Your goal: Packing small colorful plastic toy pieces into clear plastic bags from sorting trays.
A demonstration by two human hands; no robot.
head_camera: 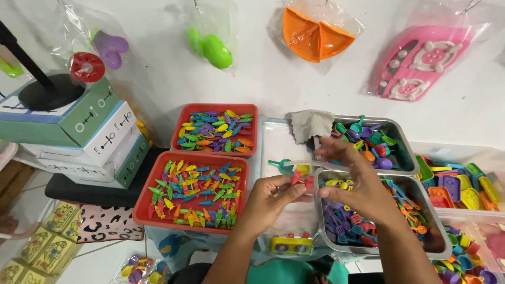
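While my left hand [271, 197] pinches small red plastic pieces [302, 180], my right hand [353, 184] pinches the rim of a thin clear bag [294, 167], above a shiny steel tray [322, 221] of spiky plastic forks.

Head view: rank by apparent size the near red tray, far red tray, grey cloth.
1. Near red tray, though it sits closer to the camera.
2. Far red tray.
3. Grey cloth, clearly smallest.

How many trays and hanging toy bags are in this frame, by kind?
Red plastic trays: 2
Metal trays: 2
Hanging clear toy bags: 4
Total: 8
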